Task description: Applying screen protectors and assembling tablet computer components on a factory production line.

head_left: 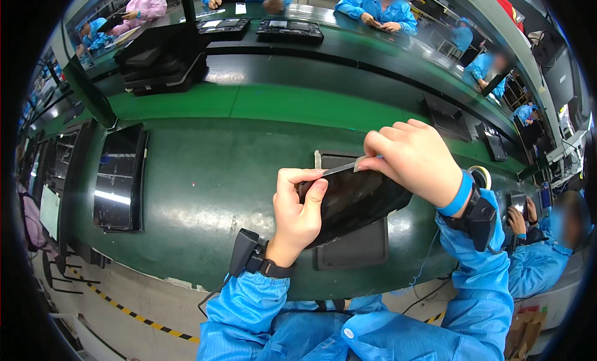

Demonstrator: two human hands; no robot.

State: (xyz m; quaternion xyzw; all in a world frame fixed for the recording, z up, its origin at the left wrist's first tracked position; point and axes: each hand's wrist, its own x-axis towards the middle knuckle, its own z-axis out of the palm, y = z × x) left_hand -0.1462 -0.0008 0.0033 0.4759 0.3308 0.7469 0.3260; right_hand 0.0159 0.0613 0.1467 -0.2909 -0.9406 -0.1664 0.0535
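Note:
My left hand [297,205] is closed on a glossy black screen panel [354,202], its thumb and forefinger at the panel's upper left corner. The panel is tilted above a dark rectangular pad [354,252] on the green bench. At the panel's far edge, my right hand [407,152] pinches a small pale strip [359,164] between thumb and forefinger. A thin grey band [339,169] runs along that edge between both hands. Black devices are strapped to both wrists, and the right wrist also wears a blue band.
A stack of glossy black panels [119,177] lies at the bench's left. Black trays [163,59] are piled at the far left, near open device housings [289,30] on the line. A tape roll [480,175] sits beyond my right wrist. A co-worker [547,236] works at right.

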